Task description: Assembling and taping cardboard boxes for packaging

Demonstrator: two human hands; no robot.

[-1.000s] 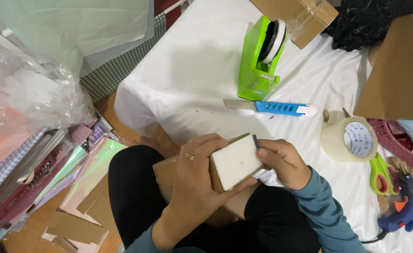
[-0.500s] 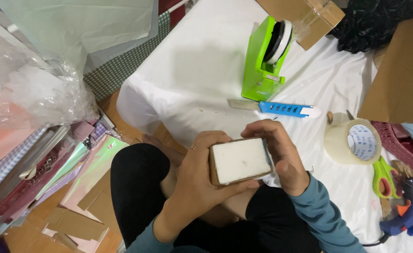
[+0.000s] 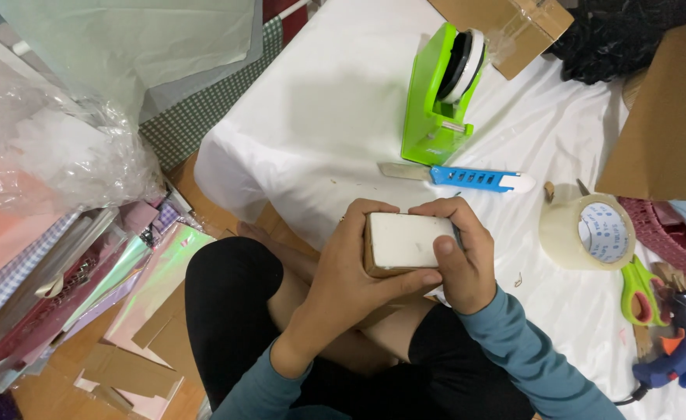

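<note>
The hands cover the small box's (image 3: 405,243) sides and underside; the glue gun (image 3: 681,342) and brown cardboard box (image 3: 506,27) run off the frame's edges.

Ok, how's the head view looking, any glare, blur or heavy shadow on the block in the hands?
Head view: sharp, evenly lit; the white-faced block held by left hand and right hand is clear, no blur; the white cloth is bright but not blown out; soft shadow beside the green tape dispenser; mild wide-angle bending at edges.
</note>
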